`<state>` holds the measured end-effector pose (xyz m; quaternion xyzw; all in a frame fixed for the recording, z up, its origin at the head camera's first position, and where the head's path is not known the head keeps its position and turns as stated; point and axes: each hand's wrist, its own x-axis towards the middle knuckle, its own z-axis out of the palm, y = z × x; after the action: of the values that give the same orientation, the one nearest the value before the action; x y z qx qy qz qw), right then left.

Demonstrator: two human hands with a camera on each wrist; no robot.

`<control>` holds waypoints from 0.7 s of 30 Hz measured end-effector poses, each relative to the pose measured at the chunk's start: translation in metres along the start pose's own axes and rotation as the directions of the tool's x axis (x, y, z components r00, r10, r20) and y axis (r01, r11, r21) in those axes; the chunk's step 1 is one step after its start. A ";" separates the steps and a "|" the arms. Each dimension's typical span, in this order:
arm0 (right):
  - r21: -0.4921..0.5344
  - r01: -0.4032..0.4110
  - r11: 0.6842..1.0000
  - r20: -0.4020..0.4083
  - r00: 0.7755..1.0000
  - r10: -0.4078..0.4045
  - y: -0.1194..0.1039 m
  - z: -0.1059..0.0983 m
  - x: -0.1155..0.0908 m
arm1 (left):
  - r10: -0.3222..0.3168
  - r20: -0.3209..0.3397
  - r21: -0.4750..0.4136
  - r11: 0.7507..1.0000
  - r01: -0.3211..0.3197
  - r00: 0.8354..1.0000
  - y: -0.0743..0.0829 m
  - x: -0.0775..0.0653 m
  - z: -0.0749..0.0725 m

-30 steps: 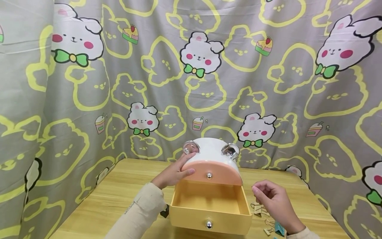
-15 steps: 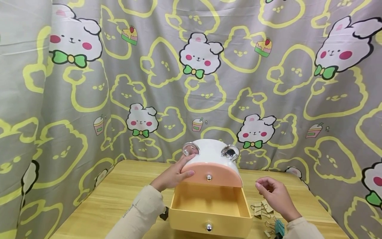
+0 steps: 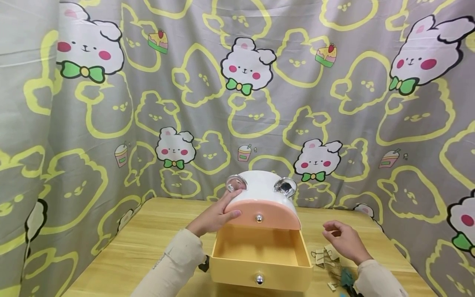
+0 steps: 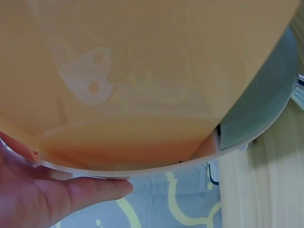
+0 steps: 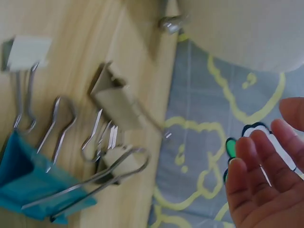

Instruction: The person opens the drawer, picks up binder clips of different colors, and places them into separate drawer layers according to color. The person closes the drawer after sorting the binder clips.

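Note:
A small domed drawer box with a white shell and silver ears stands on the table. Its pink upper drawer is closed; the yellow lower drawer is pulled out and looks bare inside. My left hand rests on the box's left side, thumb laid straight across the pink front and fingers by the ear. In the left wrist view that thumb lies along the rim. My right hand hovers right of the box, fingers loosely bent and holding nothing. Below it lie a teal binder clip and several pale binder clips.
A wooden table carries everything. A dark object sits at the yellow drawer's left, partly hidden by the sleeve. Patterned curtains hang behind and along the sides. The pulled-out drawer juts toward me.
My right hand has drifted a little to the right, away from the box. The left hand stays on the box, and the yellow drawer remains pulled out.

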<state>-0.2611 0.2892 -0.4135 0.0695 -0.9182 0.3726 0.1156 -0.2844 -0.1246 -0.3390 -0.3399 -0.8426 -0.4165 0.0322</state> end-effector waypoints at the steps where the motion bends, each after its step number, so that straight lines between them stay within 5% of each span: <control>1: -0.010 -0.001 1.000 0.013 1.000 0.002 0.003 0.000 0.001 | 0.000 -0.001 0.000 1.000 0.000 1.000 0.000 0.000 0.000; 12: -0.039 -0.044 0.998 0.243 0.969 0.052 0.031 0.001 0.010 | 0.003 -0.007 0.004 1.000 -0.003 1.000 0.000 -0.001 -0.002; 21: -0.106 -0.072 0.992 0.329 0.938 0.104 0.049 0.009 0.011 | 0.050 -0.013 0.041 0.998 -0.050 0.999 0.001 -0.001 0.000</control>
<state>-0.2835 0.3174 -0.4501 0.0851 -0.9429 0.3172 -0.0556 -0.2832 -0.1244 -0.3381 -0.3573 -0.8417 -0.4010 0.0555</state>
